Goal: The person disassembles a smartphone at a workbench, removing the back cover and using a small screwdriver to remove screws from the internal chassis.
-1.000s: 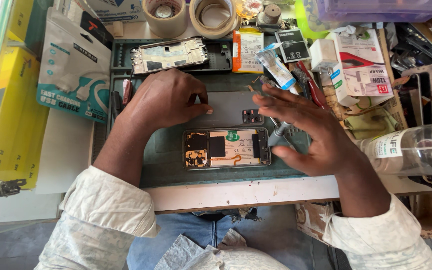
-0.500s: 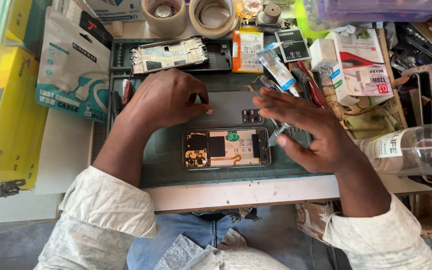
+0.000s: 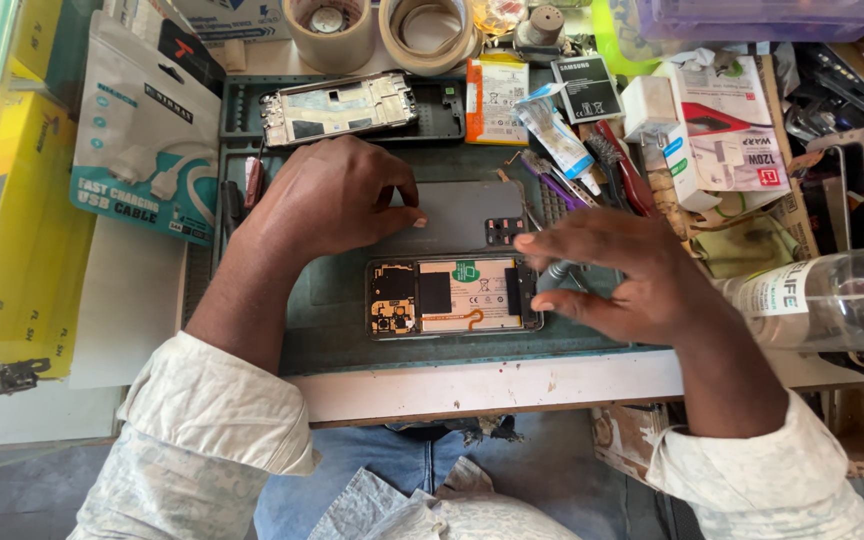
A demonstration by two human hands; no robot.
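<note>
Opened smartphone lies flat with its back removed, circuit boards and battery exposed, on a dark green work mat at the front of the table. Just behind it, touching its far edge, lies a grey back cover.

Left hand rests palm down on the mat with fingers curled loosely, fingertips pressing the left part of the grey back cover; it grips nothing. Right hand hovers over the right end of the phone, fingers spread and bent, with a slim grey tool showing beneath them. Whether the fingers actually pinch that tool cannot be told.

At the back of the mat a shallow moulded tray holds a silver phone frame, lying at a slight tilt. To its right lie an orange-and-white battery pack, a black battery, a squeezed tube, and a cluster of tweezers and red-handled tools.

Two rolls of tape stand behind the tray. On the far right a clear plastic bottle lies on its side, looking mostly empty. A purple lidded plastic box sits at the top right; its contents are not clear. Small white charger boxes lie beside it. On the left, a teal cable pouch leans against yellow boxes.
</note>
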